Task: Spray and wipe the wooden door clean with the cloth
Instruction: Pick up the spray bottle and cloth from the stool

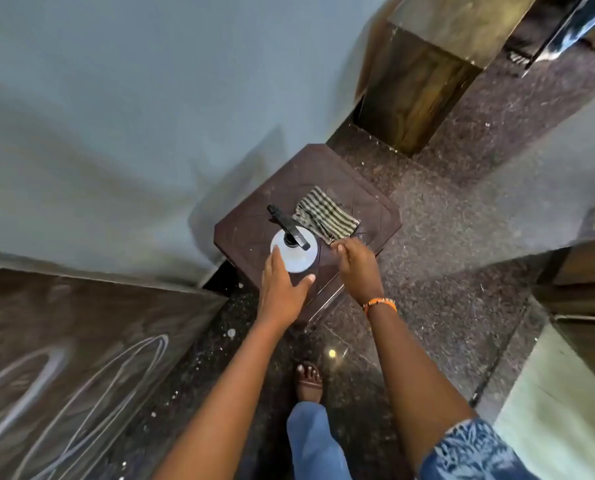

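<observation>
Left hand [282, 289]: fingers [274, 263] nearly straight and spread wide, thumb splayed out toward the right hand; fingertips lie against the near shoulder of the spray bottle [294, 252]. Not closed round it.

Right hand [356, 268]: fingers [339, 249] curled narrow, tips down at the near corner of the cloth [325, 216]. Appears to pinch the frayed edge, but the grip itself is hidden under the knuckles. An orange beaded band [380, 303] sits on that wrist.

Spray bottle: white body, black trigger head pointing away from the person, standing upright on the near half of the desk [368, 199], seen from above. Cloth: striped dark and pale, folded loosely, lying flat just beyond and to the right of the bottle, touching or nearly touching its trigger head.

Desk: small, dark brown, square with cut corners, its far-left side close against the grey wall [133, 116].

Wooden door [64, 358]: dark panel left of the desk and nearer the person, streaked with pale looping marks. A second wooden panel [410, 95] stands beyond the desk, at the wall's far end.

Floor [462, 271]: dark speckled stone around the desk. A sandalled foot [309, 381] and a blue trouser leg [315, 441] show on the near side of the desk, between the two forearms.
</observation>
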The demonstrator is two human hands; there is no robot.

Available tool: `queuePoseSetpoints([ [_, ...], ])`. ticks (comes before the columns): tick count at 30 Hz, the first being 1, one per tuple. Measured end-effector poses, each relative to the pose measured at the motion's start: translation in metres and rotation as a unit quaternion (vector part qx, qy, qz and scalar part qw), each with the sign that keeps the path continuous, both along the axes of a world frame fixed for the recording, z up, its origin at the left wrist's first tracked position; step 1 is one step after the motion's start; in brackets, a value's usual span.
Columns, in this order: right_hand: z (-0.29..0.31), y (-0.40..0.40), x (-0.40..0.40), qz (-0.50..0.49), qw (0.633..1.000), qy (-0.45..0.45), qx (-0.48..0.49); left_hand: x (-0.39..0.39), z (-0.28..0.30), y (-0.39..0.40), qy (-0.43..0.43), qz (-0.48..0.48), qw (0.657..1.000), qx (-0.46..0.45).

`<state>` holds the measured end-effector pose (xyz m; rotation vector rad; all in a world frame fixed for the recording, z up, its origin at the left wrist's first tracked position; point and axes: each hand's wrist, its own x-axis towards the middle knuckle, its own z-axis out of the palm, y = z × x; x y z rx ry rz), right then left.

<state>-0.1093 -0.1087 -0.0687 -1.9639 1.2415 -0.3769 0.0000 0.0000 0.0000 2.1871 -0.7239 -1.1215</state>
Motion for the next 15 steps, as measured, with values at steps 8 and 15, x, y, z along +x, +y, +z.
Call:
queuePoseSetpoints([
  [8, -0.044, -0.07, 0.038, 0.042, 0.982, 0.182, -0.04, 0.012, -0.034, -0.056, -0.082, 0.14, 0.978, -0.133],
  [15, -0.063, -0.085, 0.057, 0.004, 0.959, 0.282, -0.004, 0.025, -0.056, -0.054, -0.073, 0.13, 0.973, -0.179],
])
